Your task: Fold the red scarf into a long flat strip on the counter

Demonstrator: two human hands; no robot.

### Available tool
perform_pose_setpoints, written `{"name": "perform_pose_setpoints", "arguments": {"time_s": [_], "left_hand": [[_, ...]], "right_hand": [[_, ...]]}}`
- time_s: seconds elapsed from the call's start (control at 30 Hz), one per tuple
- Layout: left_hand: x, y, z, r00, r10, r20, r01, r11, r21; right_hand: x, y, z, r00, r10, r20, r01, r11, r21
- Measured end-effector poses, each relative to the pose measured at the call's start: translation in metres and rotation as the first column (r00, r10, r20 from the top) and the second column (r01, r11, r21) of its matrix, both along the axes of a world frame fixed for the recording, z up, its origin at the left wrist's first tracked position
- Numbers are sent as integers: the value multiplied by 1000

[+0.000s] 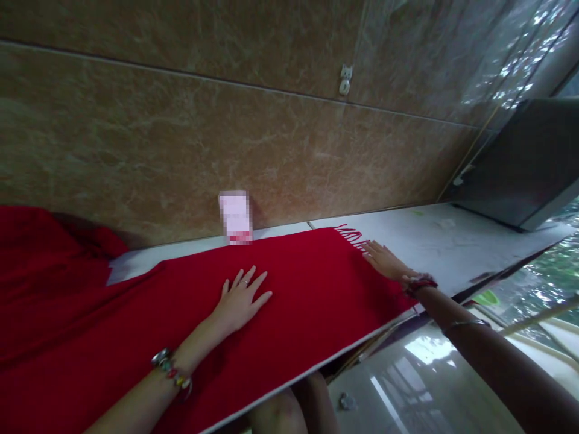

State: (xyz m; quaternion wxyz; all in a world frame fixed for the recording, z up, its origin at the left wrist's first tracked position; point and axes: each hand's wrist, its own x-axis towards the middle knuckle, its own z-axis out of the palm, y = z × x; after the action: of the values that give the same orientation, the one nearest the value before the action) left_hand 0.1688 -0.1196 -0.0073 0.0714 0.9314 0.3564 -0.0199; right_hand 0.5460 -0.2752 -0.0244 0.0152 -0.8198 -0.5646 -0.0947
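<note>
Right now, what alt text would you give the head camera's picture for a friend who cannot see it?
A person's spread left hand rests on a long red fabric cloth, and the right hand lies at its fringed end. The cloth covers part of a long white table along a brown marbled wall, where a blurred pale rectangular item stands.
</note>
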Motion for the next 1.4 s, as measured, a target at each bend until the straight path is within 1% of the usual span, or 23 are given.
{"name": "perform_pose_setpoints", "arguments": {"time_s": [0.03,0.1,0.17,0.23,0.33,0.4,0.43,0.5,0.6,0.67,0.8,0.93,1.0,1.03,1.1,1.17,1.2,1.27,1.33,1.4], "left_hand": [[-2,7,2,999,51,12,-51,998,26],[-10,24,5,982,184,30,-187,977,103],[-19,41,3,945,325,32,-326,936,132],[-28,54,-1,907,420,18,-419,901,110],[-35,63,-7,894,448,-4,-446,891,79],[-35,64,-9,892,451,-14,-449,890,75],[-35,64,-9,890,455,-19,-453,889,73],[-34,63,-10,889,458,-25,-455,888,69],[-34,64,-11,895,446,-15,-445,893,68],[-35,65,-12,898,440,-2,-439,896,72],[-35,67,-13,903,429,11,-429,901,70],[-35,67,-14,906,423,27,-424,902,79],[-35,67,-14,908,416,49,-419,904,87],[-35,68,-14,906,418,68,-423,901,96],[-36,69,-13,888,444,121,-457,879,135],[-37,71,-12,852,498,163,-521,838,162],[-38,72,-13,834,526,164,-549,822,153],[-40,73,-13,814,566,130,-579,809,102],[-41,74,-14,813,575,95,-581,812,58],[-42,74,-14,816,571,85,-576,815,54]], "right_hand": [[-8,15,3,998,65,9,-65,997,35],[-34,50,8,977,214,10,-214,973,91],[-70,86,10,950,311,-31,-305,945,113],[-112,118,9,918,383,-102,-372,922,108],[-171,151,3,859,477,-185,-467,879,99],[-197,163,-2,834,512,-207,-508,858,76],[-205,166,-4,827,521,-209,-522,851,57],[-208,168,-7,832,516,-204,-524,852,16],[-187,164,-7,882,432,-186,-444,895,-27],[-162,160,-7,920,355,-165,-366,930,-39],[-100,150,-13,965,222,-139,-229,973,-37],[-40,140,-25,987,90,-130,-91,996,-4],[-21,139,-28,991,46,-123,-42,999,33],[-18,139,-28,992,35,-125,-28,998,56],[-25,142,-23,988,49,-143,-34,994,105],[-52,149,-14,977,119,-176,-96,986,134],[-72,152,-9,965,166,-201,-141,981,131],[-118,158,-1,928,286,-240,-271,958,91],[-165,161,4,873,416,-255,-411,909,73],[-204,160,4,808,520,-279,-526,848,58]]}}
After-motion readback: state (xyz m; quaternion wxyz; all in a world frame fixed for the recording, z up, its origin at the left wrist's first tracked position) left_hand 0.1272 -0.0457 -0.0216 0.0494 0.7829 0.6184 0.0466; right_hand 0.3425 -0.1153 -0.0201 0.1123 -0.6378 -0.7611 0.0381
